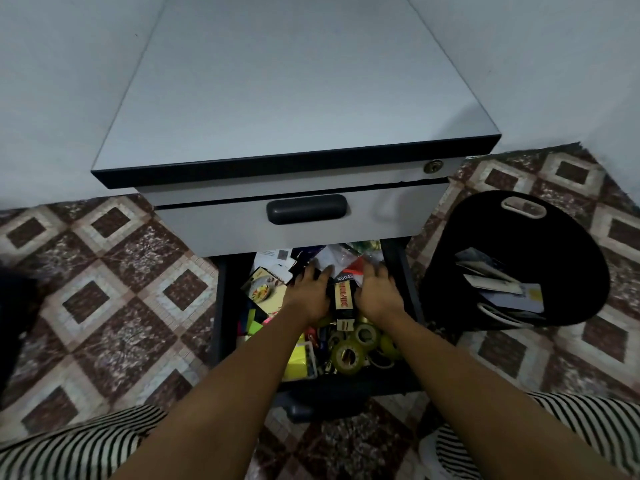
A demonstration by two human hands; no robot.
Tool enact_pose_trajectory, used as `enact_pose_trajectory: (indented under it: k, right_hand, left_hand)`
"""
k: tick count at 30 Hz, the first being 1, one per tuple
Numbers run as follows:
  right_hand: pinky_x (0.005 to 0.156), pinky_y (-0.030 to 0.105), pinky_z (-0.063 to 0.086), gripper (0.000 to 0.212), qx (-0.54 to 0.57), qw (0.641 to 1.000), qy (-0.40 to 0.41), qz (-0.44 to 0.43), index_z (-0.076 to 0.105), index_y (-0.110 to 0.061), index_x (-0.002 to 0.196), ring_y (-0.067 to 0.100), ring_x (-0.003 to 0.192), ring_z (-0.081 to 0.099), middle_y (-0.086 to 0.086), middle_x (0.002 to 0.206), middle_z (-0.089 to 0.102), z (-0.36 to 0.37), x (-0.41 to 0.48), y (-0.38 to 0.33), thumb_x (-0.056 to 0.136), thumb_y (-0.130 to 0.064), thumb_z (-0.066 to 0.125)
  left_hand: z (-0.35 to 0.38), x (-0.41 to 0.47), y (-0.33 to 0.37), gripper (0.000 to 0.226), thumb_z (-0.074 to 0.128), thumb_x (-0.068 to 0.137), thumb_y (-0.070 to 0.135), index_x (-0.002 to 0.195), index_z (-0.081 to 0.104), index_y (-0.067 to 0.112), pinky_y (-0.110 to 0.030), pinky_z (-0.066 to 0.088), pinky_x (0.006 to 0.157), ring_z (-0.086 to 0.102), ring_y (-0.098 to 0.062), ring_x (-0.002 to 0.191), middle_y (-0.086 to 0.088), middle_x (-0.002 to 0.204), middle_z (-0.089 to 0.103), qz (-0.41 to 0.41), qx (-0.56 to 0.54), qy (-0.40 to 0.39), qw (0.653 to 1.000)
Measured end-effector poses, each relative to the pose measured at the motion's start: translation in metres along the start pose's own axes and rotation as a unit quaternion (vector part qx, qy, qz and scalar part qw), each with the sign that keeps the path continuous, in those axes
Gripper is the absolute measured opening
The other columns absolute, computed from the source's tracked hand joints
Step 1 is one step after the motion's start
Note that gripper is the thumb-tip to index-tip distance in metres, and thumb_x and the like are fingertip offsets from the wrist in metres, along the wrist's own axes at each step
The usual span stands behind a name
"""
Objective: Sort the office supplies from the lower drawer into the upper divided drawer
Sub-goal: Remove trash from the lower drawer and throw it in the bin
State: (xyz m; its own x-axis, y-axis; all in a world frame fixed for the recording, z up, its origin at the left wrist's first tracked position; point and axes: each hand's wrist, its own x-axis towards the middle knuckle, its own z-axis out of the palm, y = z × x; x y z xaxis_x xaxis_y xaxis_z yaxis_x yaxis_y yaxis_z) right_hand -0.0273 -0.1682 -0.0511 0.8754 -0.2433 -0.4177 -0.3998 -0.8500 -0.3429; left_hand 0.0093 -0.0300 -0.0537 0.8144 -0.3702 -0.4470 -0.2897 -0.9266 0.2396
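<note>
Both hands are sunk in the lower drawer (221, 306). The left hand (308, 292) is laid flat, fingers spread over loose packets (329, 258), with nothing seen to be gripped. A black-and-yellow carton (343, 301) lies between, and the right hand (379, 292) is likewise spread flat beside it. The carton is judged light and stiff, best taken by its long sides. Note pads (298, 358) and tape rolls (349, 355) are crowded in front. The upper drawer (214, 230) is shut and must be opened first. A black bin (450, 271) stands to the right.
</note>
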Motion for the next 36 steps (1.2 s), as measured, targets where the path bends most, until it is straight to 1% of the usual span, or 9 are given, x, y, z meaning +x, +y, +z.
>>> enact_pose_trajectory:
  k: [6,11,16,23,26,29,32,34,36]
  right_hand:
    - [0.092,0.040,0.045,0.056,-0.009,0.999,0.036,-0.027,0.023,-0.011,0.144,0.039,0.122,0.042,0.022,0.146,0.026,0.002,-0.015,-0.003,0.092,-0.009,0.045]
    - [0.094,0.041,0.045,0.056,0.000,0.997,0.054,-0.052,0.026,-0.011,0.144,0.039,0.122,0.044,0.019,0.151,0.025,0.002,-0.032,-0.006,0.092,-0.012,0.047]
    - [0.088,0.039,0.049,0.051,0.002,0.994,0.071,-0.085,0.035,-0.018,0.140,0.034,0.113,0.050,0.016,0.133,0.047,-0.001,-0.049,-0.016,0.091,-0.024,0.050]
    - [0.105,0.046,0.029,0.047,0.022,0.999,0.013,-0.028,0.039,-0.035,0.137,0.035,0.129,0.030,0.010,0.141,0.036,-0.002,-0.065,-0.022,0.092,-0.045,0.042]
    - [0.105,0.045,0.034,0.040,0.124,0.992,0.007,-0.012,0.046,-0.039,0.134,0.034,0.126,0.036,0.011,0.137,0.038,0.000,-0.060,-0.018,0.095,-0.041,0.037]
    - [0.093,0.036,0.046,0.035,0.172,0.984,0.036,-0.011,0.058,-0.031,0.125,0.030,0.110,0.049,0.014,0.125,0.047,0.003,-0.053,-0.011,0.094,-0.021,0.044]
    - [0.091,0.035,0.048,0.033,0.203,0.978,0.032,0.026,0.056,-0.020,0.123,0.032,0.109,0.050,0.016,0.130,0.040,0.003,-0.051,-0.005,0.090,-0.016,0.056]
    - [0.094,0.036,0.047,0.053,0.249,0.965,0.008,0.085,0.044,-0.015,0.134,0.036,0.112,0.051,0.017,0.137,0.032,0.003,-0.049,-0.004,0.086,-0.022,0.064]
    - [0.098,0.040,0.046,0.075,0.267,0.957,0.004,0.111,0.029,-0.012,0.144,0.036,0.121,0.048,0.018,0.142,0.035,0.003,-0.045,-0.004,0.082,-0.029,0.069]
  left_hand:
    - [0.010,-0.023,-0.002,0.058,0.044,0.095,0.028,0.148,0.021,0.027,-0.044,0.036,0.102,0.033,-0.033,0.131,-0.015,0.149,0.022,0.009,0.025,0.053,0.998]
    - [0.020,-0.044,-0.006,0.047,0.034,0.100,0.033,0.146,0.027,0.031,-0.041,0.036,0.101,0.036,-0.029,0.127,-0.011,0.142,0.034,0.013,0.025,0.111,0.993]
    - [0.020,-0.059,-0.007,0.046,0.036,0.098,0.038,0.143,0.034,0.027,-0.036,0.037,0.095,0.042,-0.024,0.120,-0.007,0.130,0.043,0.009,-0.010,0.155,0.988]
    - [0.027,-0.073,-0.006,0.048,0.049,0.090,0.045,0.135,0.047,0.027,-0.035,0.033,0.103,0.037,-0.028,0.124,-0.009,0.134,0.039,-0.019,-0.064,0.137,0.988]
    - [0.027,-0.074,-0.006,0.051,0.047,0.089,0.052,0.135,0.046,0.031,-0.038,0.025,0.111,0.028,-0.031,0.133,-0.007,0.149,0.028,-0.060,-0.135,0.100,0.984]
    - [0.021,-0.068,-0.004,0.041,0.038,0.097,0.042,0.126,0.056,0.021,-0.039,0.035,0.103,0.042,-0.033,0.125,-0.013,0.141,0.044,-0.103,-0.238,0.108,0.960]
    - [0.009,-0.060,-0.001,0.040,0.034,0.101,0.029,0.108,0.059,-0.001,-0.034,0.045,0.081,0.059,-0.036,0.099,-0.024,0.109,0.063,-0.162,-0.356,0.126,0.912]
    - [0.003,-0.053,-0.001,0.037,0.040,0.100,0.028,0.105,0.058,-0.004,-0.032,0.046,0.073,0.062,-0.036,0.092,-0.026,0.101,0.065,-0.193,-0.402,0.118,0.887]
    - [0.000,-0.044,-0.001,0.037,0.049,0.096,0.026,0.112,0.055,-0.007,-0.034,0.048,0.077,0.062,-0.036,0.095,-0.026,0.105,0.064,-0.219,-0.426,0.108,0.871]
